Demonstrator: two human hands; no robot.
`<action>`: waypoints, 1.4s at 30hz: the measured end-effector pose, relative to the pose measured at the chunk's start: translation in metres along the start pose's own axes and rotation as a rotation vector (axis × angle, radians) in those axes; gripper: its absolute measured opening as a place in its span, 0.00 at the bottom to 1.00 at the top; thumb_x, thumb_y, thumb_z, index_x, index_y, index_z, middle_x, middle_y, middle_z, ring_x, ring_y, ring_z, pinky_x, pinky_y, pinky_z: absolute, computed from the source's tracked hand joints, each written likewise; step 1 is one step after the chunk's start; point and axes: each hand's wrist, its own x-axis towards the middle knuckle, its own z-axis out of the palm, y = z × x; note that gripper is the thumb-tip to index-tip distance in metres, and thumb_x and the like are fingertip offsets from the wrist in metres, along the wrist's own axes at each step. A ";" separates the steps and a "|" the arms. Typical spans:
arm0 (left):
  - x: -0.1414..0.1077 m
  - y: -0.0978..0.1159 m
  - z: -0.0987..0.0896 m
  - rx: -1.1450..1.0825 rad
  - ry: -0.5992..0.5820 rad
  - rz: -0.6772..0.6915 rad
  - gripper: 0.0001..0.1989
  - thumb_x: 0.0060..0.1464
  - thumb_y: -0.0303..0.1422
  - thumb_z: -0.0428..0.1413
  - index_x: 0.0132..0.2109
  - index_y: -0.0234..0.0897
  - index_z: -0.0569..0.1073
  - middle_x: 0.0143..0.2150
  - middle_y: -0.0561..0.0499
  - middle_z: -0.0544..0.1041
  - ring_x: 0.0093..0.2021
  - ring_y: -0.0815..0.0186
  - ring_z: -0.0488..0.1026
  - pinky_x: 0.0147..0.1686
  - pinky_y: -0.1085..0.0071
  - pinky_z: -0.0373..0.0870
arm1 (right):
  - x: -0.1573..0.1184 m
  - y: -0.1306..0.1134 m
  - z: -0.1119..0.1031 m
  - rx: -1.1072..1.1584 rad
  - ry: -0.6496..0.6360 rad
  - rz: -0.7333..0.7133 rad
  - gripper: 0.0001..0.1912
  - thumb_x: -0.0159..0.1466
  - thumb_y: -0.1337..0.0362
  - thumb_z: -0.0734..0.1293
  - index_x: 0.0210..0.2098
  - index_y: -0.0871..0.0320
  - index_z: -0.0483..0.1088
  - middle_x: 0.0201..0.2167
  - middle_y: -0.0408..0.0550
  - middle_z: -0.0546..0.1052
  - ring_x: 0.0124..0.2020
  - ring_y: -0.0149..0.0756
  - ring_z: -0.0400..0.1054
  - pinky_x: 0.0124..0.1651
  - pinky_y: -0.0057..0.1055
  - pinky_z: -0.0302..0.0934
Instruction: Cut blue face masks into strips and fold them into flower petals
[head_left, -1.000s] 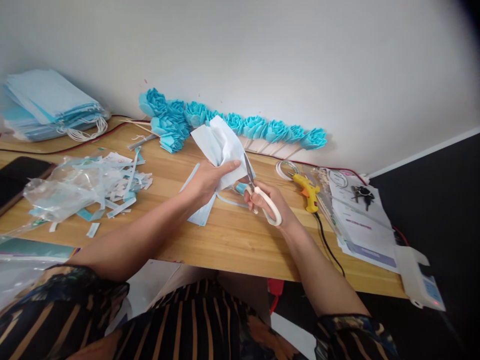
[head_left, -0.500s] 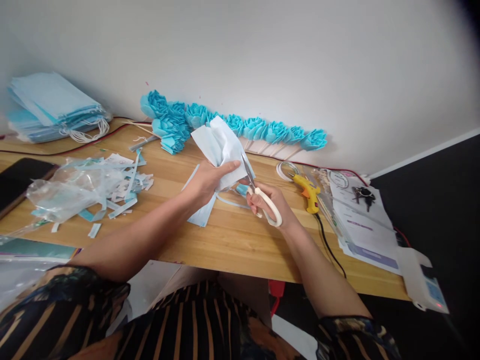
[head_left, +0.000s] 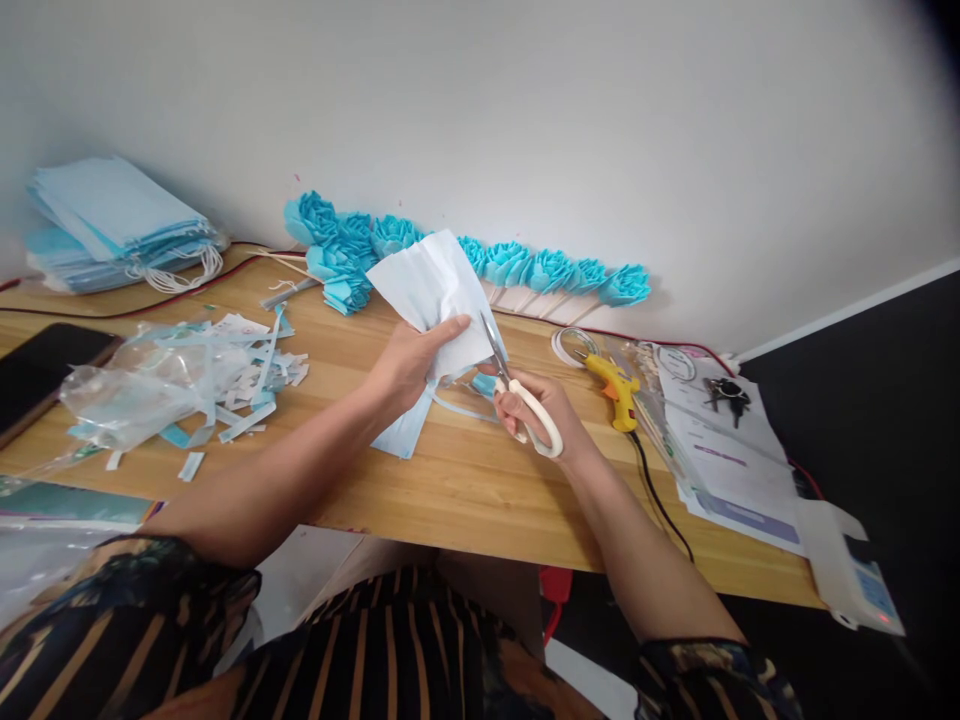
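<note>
The white sheet (head_left: 431, 290) now looks flatter, seemingly less crumpled

**No legible text**

Nothing readable anywhere in the head view. White printed paper sheets (head_left: 724, 455) at the right end of the light wooden table (head_left: 465, 490) carry a purple band and dark lines, too small and blurred to make out. Round white label (head_left: 677, 363) above them has a ring of print, unreadable. Small white device (head_left: 851, 565) by the table's right corner shows a blue panel, no characters discernible.
</note>
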 end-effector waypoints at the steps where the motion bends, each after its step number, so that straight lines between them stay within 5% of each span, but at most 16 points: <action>1: 0.000 0.000 0.000 -0.005 0.006 0.002 0.20 0.43 0.37 0.69 0.42 0.32 0.76 0.38 0.45 0.81 0.36 0.59 0.77 0.32 0.68 0.74 | 0.000 -0.001 0.001 0.001 0.002 -0.002 0.25 0.56 0.46 0.75 0.42 0.61 0.76 0.21 0.38 0.67 0.16 0.23 0.58 0.17 0.23 0.51; 7: 0.000 -0.002 0.000 -0.014 0.002 -0.013 0.23 0.43 0.38 0.69 0.46 0.32 0.75 0.38 0.44 0.81 0.35 0.59 0.78 0.32 0.67 0.74 | -0.001 -0.006 0.005 0.012 0.032 -0.001 0.24 0.54 0.47 0.76 0.38 0.61 0.76 0.19 0.38 0.68 0.15 0.23 0.57 0.16 0.23 0.51; 13: 0.001 -0.005 -0.001 -0.007 0.000 0.007 0.24 0.44 0.39 0.69 0.46 0.32 0.75 0.39 0.45 0.81 0.36 0.60 0.78 0.34 0.68 0.74 | -0.003 -0.006 0.005 0.025 0.036 0.002 0.29 0.56 0.48 0.75 0.49 0.62 0.76 0.19 0.37 0.68 0.15 0.22 0.56 0.15 0.23 0.50; 26: 0.001 -0.004 -0.001 -0.046 0.002 -0.014 0.25 0.42 0.39 0.70 0.47 0.32 0.75 0.40 0.46 0.80 0.36 0.62 0.76 0.35 0.68 0.72 | -0.001 -0.001 0.006 0.051 0.046 0.058 0.36 0.54 0.47 0.76 0.55 0.62 0.74 0.20 0.38 0.68 0.15 0.22 0.56 0.16 0.23 0.50; 32: -0.001 -0.002 0.001 -0.058 -0.003 0.007 0.25 0.42 0.39 0.70 0.45 0.32 0.75 0.41 0.45 0.81 0.43 0.57 0.78 0.44 0.65 0.73 | -0.001 -0.005 0.005 0.024 -0.022 0.012 0.35 0.54 0.42 0.74 0.52 0.60 0.74 0.26 0.40 0.68 0.20 0.24 0.58 0.21 0.25 0.52; 42: -0.001 -0.003 0.000 -0.057 0.000 -0.001 0.26 0.41 0.40 0.71 0.45 0.31 0.75 0.40 0.45 0.81 0.41 0.57 0.78 0.41 0.65 0.74 | -0.002 -0.009 0.005 -0.028 -0.064 -0.006 0.38 0.56 0.36 0.70 0.51 0.61 0.72 0.29 0.43 0.71 0.24 0.28 0.62 0.24 0.27 0.56</action>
